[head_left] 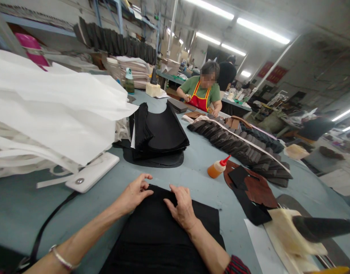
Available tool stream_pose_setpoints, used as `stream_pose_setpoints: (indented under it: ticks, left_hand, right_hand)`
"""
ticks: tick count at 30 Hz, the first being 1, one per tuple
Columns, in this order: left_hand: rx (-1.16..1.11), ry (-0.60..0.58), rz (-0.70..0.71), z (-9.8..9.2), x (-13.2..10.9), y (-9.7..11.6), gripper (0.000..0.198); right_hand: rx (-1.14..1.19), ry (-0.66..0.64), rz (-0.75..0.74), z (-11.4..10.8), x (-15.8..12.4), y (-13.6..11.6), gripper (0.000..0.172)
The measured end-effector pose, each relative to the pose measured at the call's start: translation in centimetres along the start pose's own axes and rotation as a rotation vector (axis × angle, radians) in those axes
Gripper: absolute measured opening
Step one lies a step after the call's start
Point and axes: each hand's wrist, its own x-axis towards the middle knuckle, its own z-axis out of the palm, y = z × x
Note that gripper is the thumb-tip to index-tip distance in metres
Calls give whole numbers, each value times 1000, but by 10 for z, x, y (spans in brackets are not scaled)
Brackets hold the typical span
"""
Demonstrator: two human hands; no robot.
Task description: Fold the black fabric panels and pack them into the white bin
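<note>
A black fabric piece (160,232) lies flat on the blue-grey table (197,163) right in front of me. My left hand (135,192) rests at its far left corner, fingers curled and thumb pinching the edge. My right hand (182,205) lies on the top edge, fingers bent and pressed down on the cloth. A thin bracelet circles my left wrist.
A stack of black cut pieces (160,133) sits beyond my hands. White fabric bags (49,110) pile up at left. An orange glue bottle (217,168) lies right of centre, beside brown and black leather pieces (256,188). A person in a red apron (203,95) works at the far end.
</note>
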Motion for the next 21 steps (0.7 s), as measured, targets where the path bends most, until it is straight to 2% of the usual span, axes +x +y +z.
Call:
stream_pose_setpoints:
  ticks: [6, 10, 12, 15, 18, 21]
  left_hand:
    - [18, -45, -14, 11, -3, 0, 47]
    - [27, -67, 10, 19, -8, 2, 45]
    - [59, -68, 4, 18, -9, 3, 44]
    - [109, -62, -24, 13, -5, 1, 43]
    - [195, 23, 1, 8, 2, -3, 35]
    - [293, 178, 41, 8, 6, -2, 23]
  right_hand:
    - [47, 55, -32, -6, 3, -6, 28]
    - [40, 16, -109, -6, 3, -6, 19]
    - [13, -8, -135, -6, 4, -6, 11]
    - [-12, -29, -161, -6, 4, -7, 10]
    - [-39, -38, -259, -10, 5, -11, 9]
    - [-46, -52, -377, -14, 6, -14, 8]
